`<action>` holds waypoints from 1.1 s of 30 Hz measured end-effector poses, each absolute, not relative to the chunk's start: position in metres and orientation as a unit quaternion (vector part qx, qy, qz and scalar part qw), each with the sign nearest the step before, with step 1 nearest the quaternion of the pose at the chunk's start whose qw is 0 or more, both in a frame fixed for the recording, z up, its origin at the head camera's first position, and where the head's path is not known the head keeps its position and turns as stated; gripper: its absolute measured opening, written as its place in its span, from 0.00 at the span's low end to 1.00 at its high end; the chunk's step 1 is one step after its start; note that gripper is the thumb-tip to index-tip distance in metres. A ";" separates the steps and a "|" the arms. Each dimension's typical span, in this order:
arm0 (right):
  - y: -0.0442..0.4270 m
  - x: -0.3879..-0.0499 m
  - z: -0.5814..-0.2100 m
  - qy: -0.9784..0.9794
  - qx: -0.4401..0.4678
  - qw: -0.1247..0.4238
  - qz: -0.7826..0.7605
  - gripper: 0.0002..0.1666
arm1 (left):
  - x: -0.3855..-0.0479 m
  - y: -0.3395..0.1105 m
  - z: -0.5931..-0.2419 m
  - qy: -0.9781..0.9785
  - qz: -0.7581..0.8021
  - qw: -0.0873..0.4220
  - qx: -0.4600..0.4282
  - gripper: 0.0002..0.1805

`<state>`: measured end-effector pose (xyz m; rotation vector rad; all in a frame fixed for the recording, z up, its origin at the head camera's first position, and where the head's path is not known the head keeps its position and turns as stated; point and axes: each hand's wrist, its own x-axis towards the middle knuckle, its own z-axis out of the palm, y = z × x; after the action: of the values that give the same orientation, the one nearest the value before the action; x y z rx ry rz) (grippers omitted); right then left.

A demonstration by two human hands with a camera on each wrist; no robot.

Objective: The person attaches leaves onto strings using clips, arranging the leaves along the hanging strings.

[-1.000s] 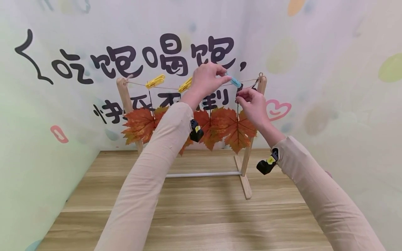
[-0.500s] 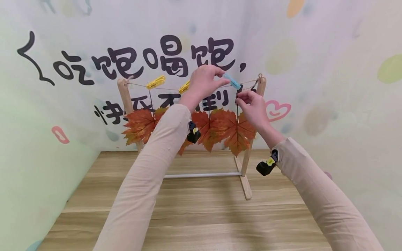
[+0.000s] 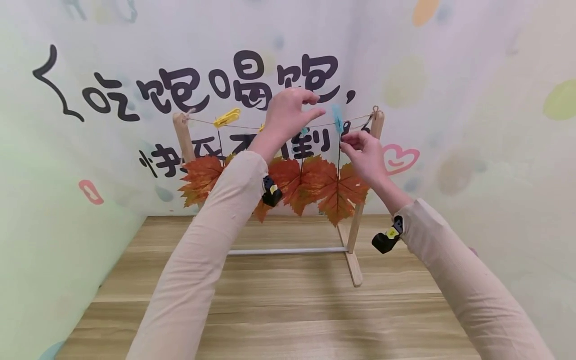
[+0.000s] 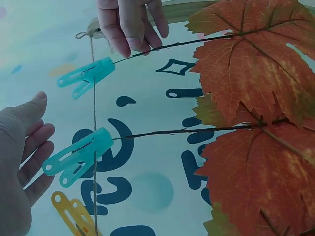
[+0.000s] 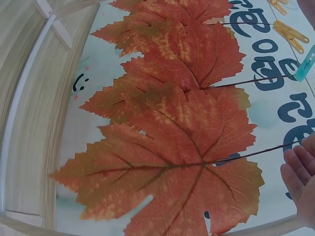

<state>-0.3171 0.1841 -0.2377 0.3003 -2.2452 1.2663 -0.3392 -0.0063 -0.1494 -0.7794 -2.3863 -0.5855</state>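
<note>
My left hand (image 3: 290,116) is just left of a blue clothespin (image 3: 338,120), thumb and fingers apart with nothing between them. That clothespin grips the string (image 4: 94,110) and the dark stem (image 4: 162,47) of an orange maple leaf (image 3: 337,192). My right hand (image 3: 365,152) is at this stem, just below the clothespin. Its fingertips lie close beside the stem, loosely bent; in the left wrist view the stem runs past them uncovered. A second blue clothespin (image 4: 81,155) holds the neighbouring leaf (image 4: 266,167), near my left fingers.
Yellow clothespins (image 3: 227,118) hold more leaves (image 3: 202,177) farther left, partly hidden by my left arm. The string spans a wooden frame (image 3: 378,125) with a white lower bar (image 3: 288,251), standing on a wood-grain table (image 3: 288,310). A lettered wall (image 3: 148,40) is behind.
My left hand has let go of the blue clothespin and drawn slightly left. The clothespin has swung from slanted to nearly upright. My right hand stays by the stem, slightly to its right.
</note>
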 end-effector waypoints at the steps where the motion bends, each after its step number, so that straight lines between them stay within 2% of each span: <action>1: 0.185 -0.316 -0.237 -0.834 0.112 0.269 0.469 0.14 | -0.338 -0.007 -0.149 -0.888 -0.218 0.280 -0.291 0.20; 20: 0.200 -0.296 -0.238 -0.844 0.116 0.266 0.451 0.15 | -0.318 -0.044 -0.151 -0.838 -0.267 0.356 -0.316 0.15; 33: 0.212 -0.286 -0.253 -0.851 0.133 0.256 0.439 0.16 | -0.307 -0.087 -0.179 -0.824 -0.285 0.377 -0.311 0.15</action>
<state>-0.2856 0.2118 -0.2535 0.3622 -2.3100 1.1924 -0.3074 -0.0875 -0.1786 -0.7957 -2.1071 -0.7293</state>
